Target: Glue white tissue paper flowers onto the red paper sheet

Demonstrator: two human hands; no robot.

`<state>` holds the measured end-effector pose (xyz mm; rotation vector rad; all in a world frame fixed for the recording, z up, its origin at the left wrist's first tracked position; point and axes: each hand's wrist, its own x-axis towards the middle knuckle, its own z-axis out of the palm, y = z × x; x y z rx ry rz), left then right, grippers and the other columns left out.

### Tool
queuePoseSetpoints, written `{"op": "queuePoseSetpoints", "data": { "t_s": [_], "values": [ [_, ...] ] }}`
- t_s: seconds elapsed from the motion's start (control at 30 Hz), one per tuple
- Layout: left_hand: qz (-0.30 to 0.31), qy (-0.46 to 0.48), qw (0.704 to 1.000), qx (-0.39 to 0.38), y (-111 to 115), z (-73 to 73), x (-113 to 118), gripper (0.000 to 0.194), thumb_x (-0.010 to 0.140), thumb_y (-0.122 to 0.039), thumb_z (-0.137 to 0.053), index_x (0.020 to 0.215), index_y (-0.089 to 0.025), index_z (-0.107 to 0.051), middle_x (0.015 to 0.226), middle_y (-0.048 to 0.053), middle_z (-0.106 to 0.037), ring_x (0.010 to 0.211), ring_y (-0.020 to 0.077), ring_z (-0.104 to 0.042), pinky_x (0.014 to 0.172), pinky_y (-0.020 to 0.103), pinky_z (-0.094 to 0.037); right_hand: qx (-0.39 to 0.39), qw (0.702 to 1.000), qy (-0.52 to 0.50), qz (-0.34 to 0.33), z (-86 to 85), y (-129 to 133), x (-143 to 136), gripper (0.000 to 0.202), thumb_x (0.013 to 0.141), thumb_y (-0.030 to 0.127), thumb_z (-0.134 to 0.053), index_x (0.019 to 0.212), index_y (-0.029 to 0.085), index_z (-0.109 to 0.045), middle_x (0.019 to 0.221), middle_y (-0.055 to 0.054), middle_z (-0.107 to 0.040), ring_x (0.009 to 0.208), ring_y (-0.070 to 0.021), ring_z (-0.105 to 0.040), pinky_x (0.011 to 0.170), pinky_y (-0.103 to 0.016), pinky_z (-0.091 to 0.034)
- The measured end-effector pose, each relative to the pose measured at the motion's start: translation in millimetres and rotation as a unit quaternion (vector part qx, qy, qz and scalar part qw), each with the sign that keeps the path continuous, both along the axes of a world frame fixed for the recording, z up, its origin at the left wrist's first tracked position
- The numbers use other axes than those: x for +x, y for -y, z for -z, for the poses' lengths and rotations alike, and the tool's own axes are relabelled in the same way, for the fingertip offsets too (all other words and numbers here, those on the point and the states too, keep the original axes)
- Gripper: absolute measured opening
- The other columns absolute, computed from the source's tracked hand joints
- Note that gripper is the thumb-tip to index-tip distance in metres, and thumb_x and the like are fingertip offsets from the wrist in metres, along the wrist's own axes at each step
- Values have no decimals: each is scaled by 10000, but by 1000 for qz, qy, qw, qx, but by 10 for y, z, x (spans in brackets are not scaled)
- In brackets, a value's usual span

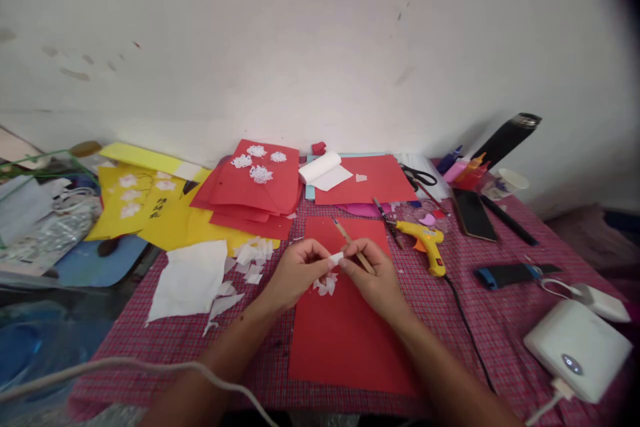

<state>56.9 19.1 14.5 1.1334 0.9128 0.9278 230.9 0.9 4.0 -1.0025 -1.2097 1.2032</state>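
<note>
Between the fingertips of both hands is a small white paper piece [336, 258]. My left hand [303, 271] pinches its left side, thumb and forefinger closed. My right hand [373, 273] pinches the right side and also carries a thin wooden stick [350, 240], slanting up to the left across the fingers. Under the hands lies a red paper sheet [345, 347]. A cluster of white paper petals [326, 285] rests on it, just below the left fingertips. Loose white paper scraps [253, 255] and a larger white sheet [190, 280] lie to the left.
Right of the red sheet sits a yellow glue gun [424, 240] with its black cord trailing forward. Beyond are scissors [420, 175], a phone [474, 213] and a white power bank [577, 347]. Red cards with white flowers [260, 173] stack at back left. A pale cable [150, 365] crosses the front.
</note>
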Motion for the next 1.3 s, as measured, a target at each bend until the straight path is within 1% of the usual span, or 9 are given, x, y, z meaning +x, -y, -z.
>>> {"op": "queuePoseSetpoints", "data": {
  "t_s": [0.07, 0.17, 0.33, 0.6, 0.8, 0.97, 1.07, 1.17, 1.3],
  "values": [
    [16, 14, 1000, -8, 15, 38, -3, 199, 805, -286, -740, 872, -137, -627, 684, 2, -661, 520, 89, -579, 512, 208, -442, 6, 1000, 13, 1, 23, 1, 1, 141, 837, 219, -723, 867, 248, -588, 871, 13, -611, 770, -159, -584, 703, -276, -475],
    [46, 21, 999, -16, 36, 38, -24, 247, 829, -311, -718, 980, -126, -655, 720, 18, -679, 544, 103, -596, 533, 227, -455, 17, 999, 40, 5, 41, 10, -9, 131, 846, 210, -707, 872, 251, -585, 890, 9, -615, 800, -166, -589, 731, -286, -479],
    [46, 9, 999, -14, 38, 45, -65, 245, 867, -363, -679, 880, -119, -661, 667, 33, -678, 550, 113, -592, 558, 244, -459, 32, 996, 77, 9, 61, 17, -14, 120, 868, 224, -693, 887, 250, -578, 876, 9, -601, 799, -164, -587, 742, -293, -481],
    [49, -10, 999, -4, 40, 113, -87, 223, 863, -347, -687, 815, -130, -664, 663, 37, -686, 552, 113, -594, 565, 242, -463, 28, 997, 76, 1, 42, 13, -13, 126, 865, 222, -693, 894, 250, -574, 877, -2, -612, 798, -173, -603, 734, -308, -500],
    [39, -25, 999, -7, 39, 77, -74, 212, 834, -337, -703, 784, -139, -644, 642, 25, -677, 543, 113, -589, 557, 239, -456, 28, 996, 81, -3, 45, 16, -6, 116, 863, 237, -692, 892, 251, -580, 868, -6, -625, 804, -182, -612, 738, -313, -508],
    [27, -19, 999, -13, 41, 42, -51, 128, 785, -249, -704, 800, -140, -638, 629, 5, -660, 523, 105, -572, 548, 237, -453, 29, 997, 78, 6, 41, 7, -16, 110, 862, 213, -678, 877, 247, -574, 844, 7, -611, 757, -164, -590, 707, -292, -490],
    [19, -20, 999, -22, 47, 33, -42, 118, 769, -230, -703, 815, -136, -648, 641, 9, -665, 524, 106, -578, 545, 237, -456, 58, 996, 59, 25, 26, 30, -11, 133, 881, 181, -655, 899, 260, -549, 870, 5, -597, 793, -165, -584, 746, -303, -484],
    [8, -15, 999, -36, 51, 32, -41, 159, 766, -266, -726, 807, -136, -644, 631, 10, -666, 507, 104, -570, 533, 234, -453, 111, 991, 47, 52, 13, 71, 2, 167, 897, 161, -641, 944, 278, -532, 920, -8, -580, 894, -185, -581, 829, -338, -478],
    [17, 8, 999, -42, 52, 29, -51, 224, 804, -353, -718, 816, -142, -640, 668, 23, -680, 520, 109, -581, 542, 241, -469, 140, 988, 60, 39, 7, 96, -10, 192, 899, 161, -641, 981, 287, -522, 952, -18, -582, 888, -192, -583, 809, -350, -487]
  ]
}}
